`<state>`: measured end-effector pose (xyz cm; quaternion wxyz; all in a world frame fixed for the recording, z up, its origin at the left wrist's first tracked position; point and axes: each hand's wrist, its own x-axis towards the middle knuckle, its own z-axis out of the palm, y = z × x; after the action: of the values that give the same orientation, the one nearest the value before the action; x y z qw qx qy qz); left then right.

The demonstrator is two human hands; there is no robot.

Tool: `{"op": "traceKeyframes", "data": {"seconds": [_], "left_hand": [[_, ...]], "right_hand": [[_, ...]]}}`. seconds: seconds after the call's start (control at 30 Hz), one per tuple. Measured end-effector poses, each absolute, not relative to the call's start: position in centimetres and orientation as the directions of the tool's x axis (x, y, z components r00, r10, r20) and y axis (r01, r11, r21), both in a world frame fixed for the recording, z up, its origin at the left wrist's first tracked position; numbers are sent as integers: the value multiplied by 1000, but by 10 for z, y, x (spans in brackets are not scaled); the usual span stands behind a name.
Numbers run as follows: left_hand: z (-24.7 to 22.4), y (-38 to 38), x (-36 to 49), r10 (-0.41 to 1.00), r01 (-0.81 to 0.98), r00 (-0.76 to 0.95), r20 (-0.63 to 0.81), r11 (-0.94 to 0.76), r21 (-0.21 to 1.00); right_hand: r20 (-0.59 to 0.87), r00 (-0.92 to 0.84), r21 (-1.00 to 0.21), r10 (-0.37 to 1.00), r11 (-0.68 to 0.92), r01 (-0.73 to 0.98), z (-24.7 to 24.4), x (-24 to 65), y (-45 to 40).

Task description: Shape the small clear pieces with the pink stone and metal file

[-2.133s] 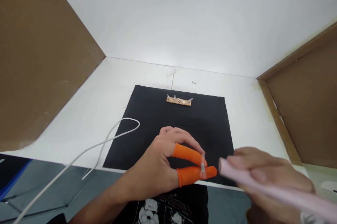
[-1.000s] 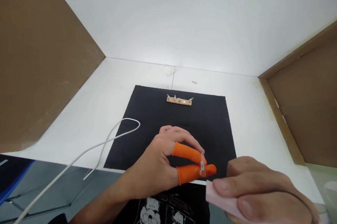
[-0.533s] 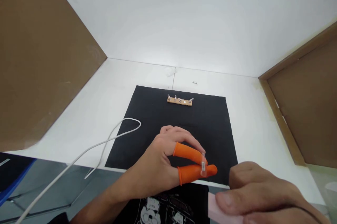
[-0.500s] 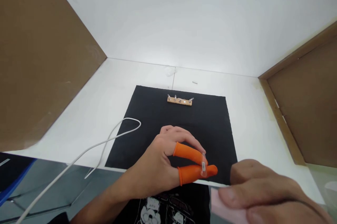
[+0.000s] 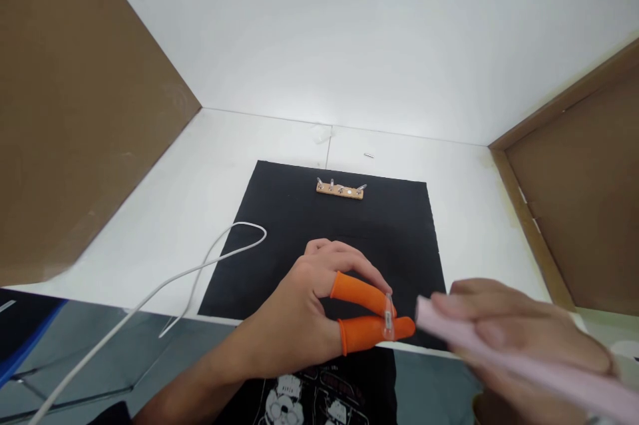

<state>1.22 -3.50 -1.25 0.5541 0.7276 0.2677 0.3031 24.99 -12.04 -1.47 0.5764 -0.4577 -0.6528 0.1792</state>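
Nearest the camera, the right hand [image 5: 519,338] is closed around a long pale pink stick [image 5: 524,365], blurred with motion; half a second ago only its blunt end showed low by the table's near edge, and now it is raised and stretched across the lower right, its tip just beside the left hand's fingertips, which looks like a back-and-forth stroke against what they hold. The left hand [image 5: 319,312] has not moved: its thumb and forefinger, each in an orange rubber cover [image 5: 367,335], are pressed together on a small clear piece [image 5: 387,322] above the near edge of a black mat [image 5: 309,225]. A white cable [image 5: 210,265] loops onto the mat's left side. Farther back on the mat lies a small wooden strip [image 5: 340,190] with little metal parts standing on it. Beyond that is a white table [image 5: 200,172], with brown boards at both sides. No bin, tray or box is in view
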Motion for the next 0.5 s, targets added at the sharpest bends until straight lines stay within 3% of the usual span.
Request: {"op": "traceKeyframes", "data": {"seconds": [0.07,0.2,0.27,0.37,0.5], "left_hand": [[-12,-36,12,724,52,675,143,-240,969],[-12,-36,13,731,58,668,140,-239,969],[-12,-35,13,738,69,662,133,-236,969],[-13,-35,11,727,64,672,141,-247,967],[-14,-36,9,717,53,680,150,-252,966]], "right_hand": [[643,113,-729,758,560,394,-18,257,-117],[667,-18,-696,745,631,343,-23,241,-124],[640,199,-758,742,568,321,-23,233,-129],[641,-47,-706,766,612,356,-21,241,-127],[683,67,-681,728,601,418,-18,257,-116]]}}
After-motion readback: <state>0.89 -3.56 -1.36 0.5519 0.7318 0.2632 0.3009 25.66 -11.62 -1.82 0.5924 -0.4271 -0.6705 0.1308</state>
